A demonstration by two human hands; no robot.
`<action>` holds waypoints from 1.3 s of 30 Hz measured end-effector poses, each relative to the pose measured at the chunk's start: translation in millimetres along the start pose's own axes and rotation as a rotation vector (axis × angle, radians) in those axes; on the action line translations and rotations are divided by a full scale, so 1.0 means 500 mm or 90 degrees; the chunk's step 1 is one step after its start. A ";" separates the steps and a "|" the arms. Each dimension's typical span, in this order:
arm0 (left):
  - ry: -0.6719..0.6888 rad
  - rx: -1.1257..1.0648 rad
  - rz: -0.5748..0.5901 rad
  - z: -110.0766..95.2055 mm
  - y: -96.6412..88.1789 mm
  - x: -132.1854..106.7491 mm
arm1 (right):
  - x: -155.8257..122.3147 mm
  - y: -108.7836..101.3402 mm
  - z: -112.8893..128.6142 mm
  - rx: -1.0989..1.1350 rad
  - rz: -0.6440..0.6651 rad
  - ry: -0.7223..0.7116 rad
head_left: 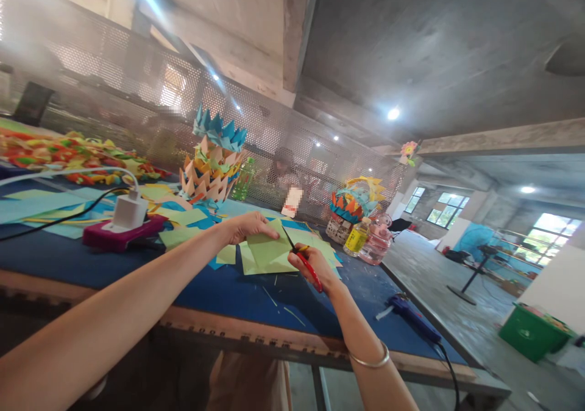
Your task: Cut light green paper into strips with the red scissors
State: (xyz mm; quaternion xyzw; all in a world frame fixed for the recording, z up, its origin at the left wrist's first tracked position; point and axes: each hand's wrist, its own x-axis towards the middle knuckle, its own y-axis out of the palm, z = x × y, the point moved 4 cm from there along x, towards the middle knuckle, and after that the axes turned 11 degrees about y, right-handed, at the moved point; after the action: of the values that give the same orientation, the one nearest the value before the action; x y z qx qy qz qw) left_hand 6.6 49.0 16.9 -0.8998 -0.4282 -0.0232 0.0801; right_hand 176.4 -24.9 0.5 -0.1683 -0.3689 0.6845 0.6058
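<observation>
My left hand pinches the upper edge of a light green paper sheet above the table. In my right hand is a pair of scissors with red handles. Their dark blades point up and left, at the right edge of the sheet. Whether the blades touch the paper I cannot tell. More green, yellow and blue paper sheets lie beneath and to the left of my hands. Thin paper offcuts are strewn on the blue tabletop in front.
Stacked folded-paper crowns stand behind my left hand. A white charger sits in a purple power strip at left. Yellow-labelled bottle and pink jug stand right. A blue glue gun lies near the right edge.
</observation>
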 end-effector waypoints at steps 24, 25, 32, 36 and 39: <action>0.011 -0.035 0.045 -0.011 0.006 -0.008 | -0.005 -0.006 0.006 -0.013 -0.054 0.020; 0.013 -0.037 0.049 -0.011 0.006 -0.007 | -0.004 -0.006 0.005 -0.014 -0.055 0.022; 0.021 -0.046 0.055 -0.015 0.009 -0.008 | 0.000 -0.004 0.001 0.007 -0.062 0.040; 0.010 -0.049 0.048 -0.015 0.007 -0.009 | -0.004 -0.005 0.008 0.008 -0.062 0.012; 0.004 -0.049 0.032 -0.015 0.005 -0.010 | -0.008 -0.008 0.015 -0.015 -0.070 -0.019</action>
State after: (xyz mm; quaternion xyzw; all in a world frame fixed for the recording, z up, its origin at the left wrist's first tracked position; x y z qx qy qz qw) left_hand 5.4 42.6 23.3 -0.9125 -0.4042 -0.0403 0.0477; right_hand 175.1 -31.0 7.7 -0.1447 -0.3949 0.6484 0.6346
